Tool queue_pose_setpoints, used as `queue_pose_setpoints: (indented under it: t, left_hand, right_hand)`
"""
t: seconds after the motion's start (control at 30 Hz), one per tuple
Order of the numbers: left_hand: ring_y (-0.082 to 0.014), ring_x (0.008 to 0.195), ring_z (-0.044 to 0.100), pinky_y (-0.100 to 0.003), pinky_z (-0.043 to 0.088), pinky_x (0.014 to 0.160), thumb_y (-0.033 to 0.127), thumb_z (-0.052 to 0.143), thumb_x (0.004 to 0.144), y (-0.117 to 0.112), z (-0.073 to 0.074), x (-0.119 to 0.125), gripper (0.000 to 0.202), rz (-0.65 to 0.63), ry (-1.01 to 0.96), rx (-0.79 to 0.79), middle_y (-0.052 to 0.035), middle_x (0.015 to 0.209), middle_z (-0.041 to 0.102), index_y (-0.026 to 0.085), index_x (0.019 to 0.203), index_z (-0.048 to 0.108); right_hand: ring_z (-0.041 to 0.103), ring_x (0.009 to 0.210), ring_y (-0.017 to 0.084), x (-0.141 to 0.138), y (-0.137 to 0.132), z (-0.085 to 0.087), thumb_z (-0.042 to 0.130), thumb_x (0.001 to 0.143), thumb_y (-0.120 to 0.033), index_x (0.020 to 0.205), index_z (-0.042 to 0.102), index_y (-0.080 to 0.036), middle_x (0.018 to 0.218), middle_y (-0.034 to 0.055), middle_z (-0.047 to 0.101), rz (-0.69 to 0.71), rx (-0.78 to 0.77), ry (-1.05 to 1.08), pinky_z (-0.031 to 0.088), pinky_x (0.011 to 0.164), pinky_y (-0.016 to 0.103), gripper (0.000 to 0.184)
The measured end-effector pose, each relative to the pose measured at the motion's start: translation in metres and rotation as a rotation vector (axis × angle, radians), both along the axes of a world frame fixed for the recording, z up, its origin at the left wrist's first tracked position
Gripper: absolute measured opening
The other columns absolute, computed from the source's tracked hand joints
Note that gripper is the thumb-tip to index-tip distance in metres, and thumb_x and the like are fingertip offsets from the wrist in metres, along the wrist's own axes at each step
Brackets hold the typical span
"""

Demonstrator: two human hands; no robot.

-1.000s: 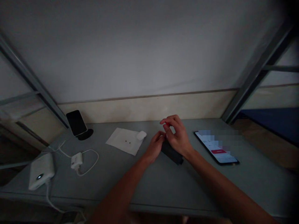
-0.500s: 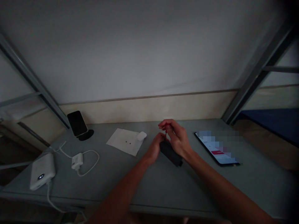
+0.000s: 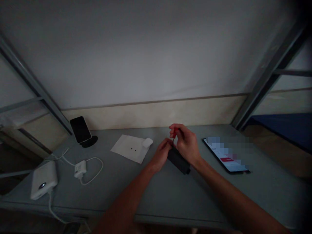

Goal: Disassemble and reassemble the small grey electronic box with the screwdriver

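A red-handled screwdriver [image 3: 175, 132] is pinched in the fingers of my right hand [image 3: 187, 143]. Its thin shaft points down at the far end of a long black box-shaped device [image 3: 179, 161], which lies slantwise on the grey table. Closed around that far end is my left hand [image 3: 161, 154], with its fingertips close to the screwdriver's tip. The exact spot where the tip meets the device is hidden by my fingers. To the left, two tiny dark pieces, perhaps screws [image 3: 132, 149], lie on a white paper sheet [image 3: 124, 152].
A small white rounded object [image 3: 147, 142] rests on the paper's right edge. On the right lies a lit tablet or phone [image 3: 226, 157]. A phone on a stand [image 3: 81, 129], a white adapter with cable [image 3: 80, 168] and a white power bank [image 3: 44, 180] occupy the left of the table [image 3: 117, 182].
My right hand has shifted and turned slightly at the screwdriver, and more of its red handle shows. My left hand and the black device stay nearly in place.
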State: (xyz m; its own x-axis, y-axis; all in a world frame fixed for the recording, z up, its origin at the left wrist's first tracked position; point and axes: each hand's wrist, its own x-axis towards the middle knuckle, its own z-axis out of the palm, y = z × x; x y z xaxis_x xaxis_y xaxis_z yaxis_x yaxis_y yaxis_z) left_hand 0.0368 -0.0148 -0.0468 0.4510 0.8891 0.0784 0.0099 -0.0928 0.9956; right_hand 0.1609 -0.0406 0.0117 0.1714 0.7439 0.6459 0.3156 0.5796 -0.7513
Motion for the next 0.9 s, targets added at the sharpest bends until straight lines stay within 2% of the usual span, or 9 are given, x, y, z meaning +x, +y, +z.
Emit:
queue_pose_setpoints:
  t: [0.13,0.27,0.47,0.57,0.63,0.73,0.8,0.9]
  left_hand:
    - [-0.0181,0.088,0.054,-0.03,0.042,0.084,0.037,0.051,0.087,0.0,-0.001,0.002,0.016,0.012,-0.137,-0.006,-0.0011,0.086,0.057,0.021,0.088,0.052]
    - [-0.0169,0.084,0.053,-0.029,0.042,0.082,0.038,0.052,0.088,-0.001,0.0,0.001,0.017,0.013,-0.136,0.017,0.0,0.084,0.057,0.021,0.087,0.054]
    - [-0.018,0.09,0.056,-0.03,0.043,0.085,0.026,0.048,0.087,-0.003,0.009,0.001,0.009,0.071,-0.041,0.103,-0.0013,0.089,0.061,0.021,0.087,0.055]
    - [-0.0187,0.092,0.058,-0.032,0.045,0.089,0.023,0.046,0.089,0.001,0.019,-0.004,0.011,0.08,0.045,0.23,-0.0025,0.09,0.063,0.021,0.087,0.057]
    - [-0.0197,0.095,0.059,-0.035,0.046,0.092,0.025,0.046,0.093,0.007,0.029,-0.017,0.014,0.116,0.172,0.362,-0.0041,0.093,0.065,0.02,0.09,0.059]
    - [-0.0229,0.105,0.059,-0.041,0.045,0.101,0.03,0.053,0.094,0.016,0.049,-0.052,0.017,0.25,0.506,0.557,-0.0074,0.099,0.067,0.018,0.091,0.064]
    - [-0.0223,0.104,0.061,-0.041,0.048,0.099,0.03,0.057,0.095,0.02,0.062,-0.079,0.017,0.318,0.725,0.543,-0.008,0.105,0.068,0.017,0.097,0.068]
    - [-0.0236,0.107,0.063,-0.044,0.055,0.091,0.035,0.06,0.096,0.019,0.076,-0.111,0.034,0.38,0.781,0.527,-0.0105,0.124,0.062,0.016,0.123,0.06]
  right_hand:
    - [0.062,0.081,0.018,-0.001,-0.002,0.001,0.041,0.1,-0.024,0.101,0.062,-0.022,0.09,0.0038,0.066,0.032,-0.007,-0.004,0.049,0.078,0.035,0.021]
    - [0.061,0.095,0.021,-0.003,-0.001,0.002,0.048,0.097,-0.022,0.102,0.064,-0.022,0.102,0.0064,0.064,-0.074,0.103,-0.105,0.05,0.083,0.037,0.016]
    - [0.062,0.088,0.021,-0.004,-0.008,0.009,0.047,0.095,-0.013,0.097,0.064,-0.023,0.092,0.0054,0.063,-0.251,0.292,-0.141,0.051,0.079,0.037,0.02]
    - [0.062,0.085,0.021,-0.004,-0.014,0.015,0.049,0.095,-0.013,0.096,0.064,-0.024,0.09,0.0055,0.063,-0.307,0.339,-0.119,0.051,0.076,0.038,0.019]
    - [0.061,0.083,0.021,-0.004,-0.015,0.017,0.049,0.095,-0.013,0.097,0.064,-0.024,0.089,0.0056,0.062,-0.308,0.33,-0.111,0.051,0.075,0.038,0.019]
    - [0.06,0.08,0.021,-0.002,-0.014,0.016,0.048,0.095,-0.013,0.097,0.064,-0.024,0.089,0.0056,0.062,-0.296,0.317,-0.101,0.05,0.073,0.038,0.02]
    - [0.059,0.078,0.02,0.0,-0.012,0.015,0.048,0.095,-0.013,0.096,0.064,-0.024,0.089,0.0053,0.061,-0.3,0.315,-0.094,0.05,0.073,0.038,0.019]
    - [0.058,0.076,0.019,0.003,-0.009,0.014,0.048,0.095,-0.013,0.096,0.064,-0.023,0.088,0.0049,0.061,-0.314,0.312,-0.088,0.049,0.072,0.038,0.018]
